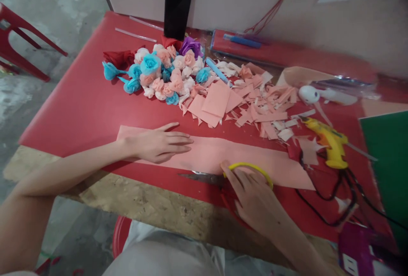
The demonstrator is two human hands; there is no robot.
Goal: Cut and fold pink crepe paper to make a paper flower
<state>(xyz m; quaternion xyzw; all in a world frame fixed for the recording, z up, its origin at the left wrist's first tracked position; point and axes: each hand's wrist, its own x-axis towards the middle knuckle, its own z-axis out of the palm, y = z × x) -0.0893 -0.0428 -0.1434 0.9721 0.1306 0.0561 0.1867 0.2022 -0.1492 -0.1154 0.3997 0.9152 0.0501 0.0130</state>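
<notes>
A long strip of pink crepe paper [210,152] lies across the front of the red tabletop. My left hand [159,143] rests flat on its left part, palm down with fingers stretched to the right. At the strip's lower edge, my right hand [255,195] is closed on a pair of scissors [204,177] with one yellow and one red handle. The blades point left and look nearly closed, lying along the edge below the paper. Whether fingers pass through the loops is partly hidden.
Behind the strip sit paper roses [151,65] in several colours, cut pink pieces [216,99] and a heap of scraps [264,101]. To the right are a yellow glue gun [331,142] with a black cord, a green sheet [387,157] and a purple object [357,246].
</notes>
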